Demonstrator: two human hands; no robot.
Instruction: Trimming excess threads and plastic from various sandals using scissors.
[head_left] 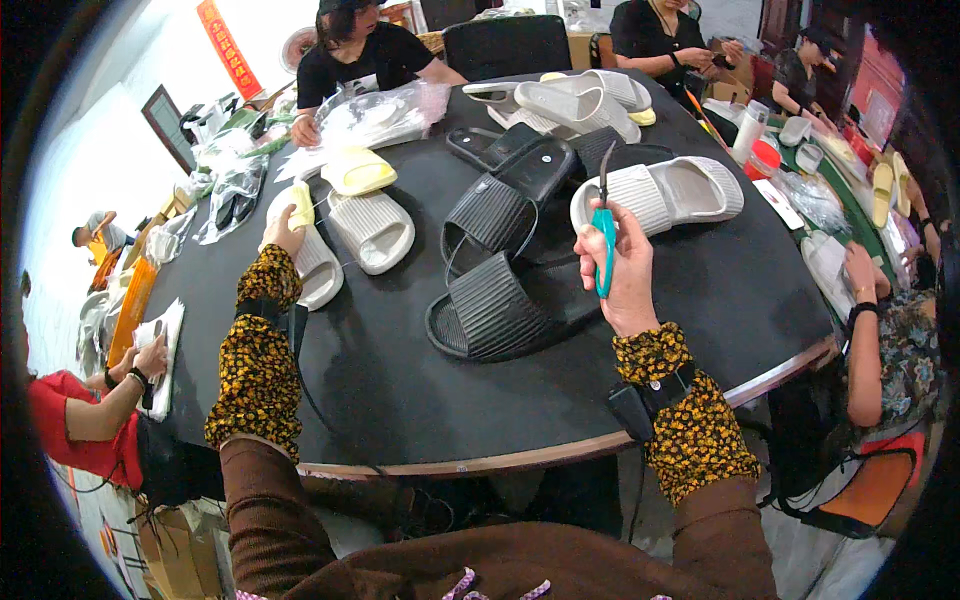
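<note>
My left hand (284, 238) is closed on the yellow end of a pale slipper at the left; its light grey strap (316, 258) faces me. Beside it lies another light grey slipper (375, 230) with a yellow part (358, 172) behind its strap. My right hand (625, 262) grips teal-handled scissors (606, 245), their dark, slim tip pointing up. Just behind that hand, a light grey slipper (700, 188) lies on its side. Between my hands are several black ribbed slippers, the nearest black slipper (490, 310) lying in front of the others.
More light grey slippers (570, 105) are heaped at the far side of the dark table (380, 370). Across from me a person (370, 60) handles clear plastic bags (385, 112). Other people work at left and right. A white bottle (750, 130) stands on the right-hand table.
</note>
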